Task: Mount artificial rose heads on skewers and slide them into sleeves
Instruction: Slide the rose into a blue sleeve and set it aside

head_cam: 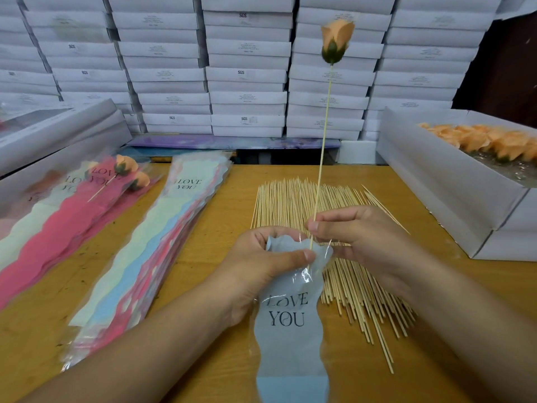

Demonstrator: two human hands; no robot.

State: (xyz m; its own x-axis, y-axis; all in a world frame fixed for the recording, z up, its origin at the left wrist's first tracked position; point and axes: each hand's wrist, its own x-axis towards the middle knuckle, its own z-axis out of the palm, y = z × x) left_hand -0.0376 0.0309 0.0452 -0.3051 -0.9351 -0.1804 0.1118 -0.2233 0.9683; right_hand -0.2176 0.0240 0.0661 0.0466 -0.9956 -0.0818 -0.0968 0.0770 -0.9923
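Right hand: our right hand (353, 237) pinches the bamboo skewer (325, 135) near its lower end, holding it almost upright.
Rose: an orange rose head (337, 39) tops the skewer, high before stacked white boxes (247, 74).
Left hand: our left hand (261, 266) grips the mouth of a blue "LOVE YOU" sleeve (290, 330); the skewer's tip sits just inside.
Table: loose skewers (293, 199) lie beneath our hands, spare sleeves (162, 239) to the left, and a box of rose heads (453, 181) to the right.

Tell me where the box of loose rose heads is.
In the head view, the white box of orange rose heads sits at the table's right edge, right of the skewer pile.
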